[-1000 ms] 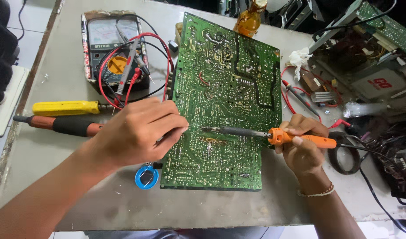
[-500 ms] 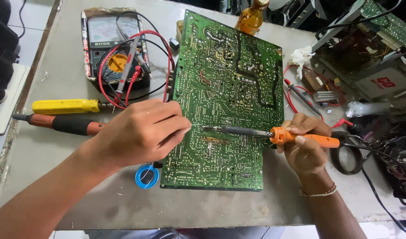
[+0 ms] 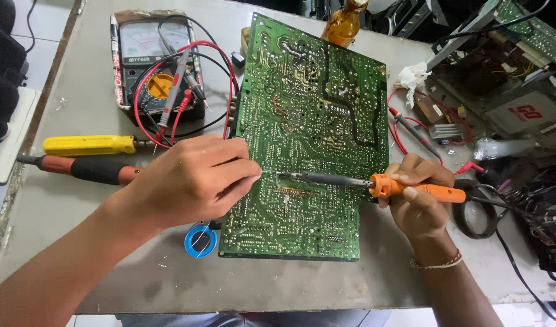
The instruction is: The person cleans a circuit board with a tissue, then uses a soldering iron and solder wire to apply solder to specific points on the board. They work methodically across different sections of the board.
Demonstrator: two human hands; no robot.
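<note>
two hands over the green circuit board (image 3: 314,121): right hand (image 3: 414,203) grips the orange soldering iron (image 3: 375,183); left hand (image 3: 193,181) pinches solder wire (image 3: 267,173), spool (image 3: 200,240) at 6 o'clock.

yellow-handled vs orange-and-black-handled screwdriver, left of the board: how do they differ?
The yellow-handled screwdriver has a plain one-colour handle; the orange-and-black-handled screwdriver has two colours. The yellow one lies farther from the person, level; the other lies nearer, slightly slanted, its end hidden behind the left hand. Both lie flat, unheld.
</note>
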